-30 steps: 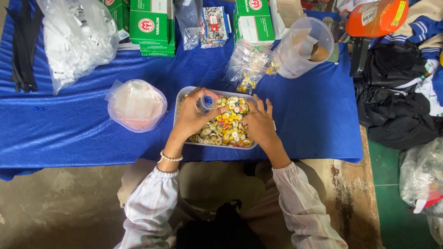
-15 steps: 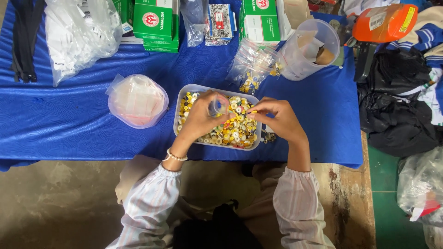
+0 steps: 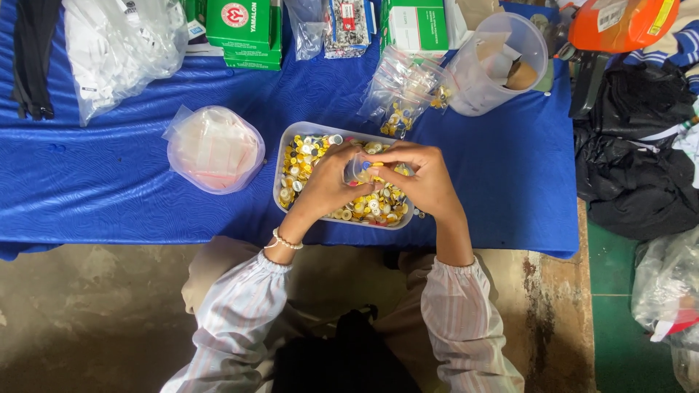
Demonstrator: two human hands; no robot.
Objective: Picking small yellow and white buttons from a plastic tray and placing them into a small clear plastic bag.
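Observation:
A clear rectangular tray full of small yellow, white and coloured round pieces sits on the blue cloth. Above its middle, my left hand and my right hand meet. Both pinch a small clear plastic bag with a few coloured pieces in it. My left wrist wears a bead bracelet.
A round clear tub of small bags stands left of the tray. Filled small bags and a clear jug lie behind it, with green boxes and a large bag of white parts. The table's blue-covered front edge faces my lap.
My right hand moved left from the tray's right side to join my left hand at the small bag. The camera view shifted slightly.

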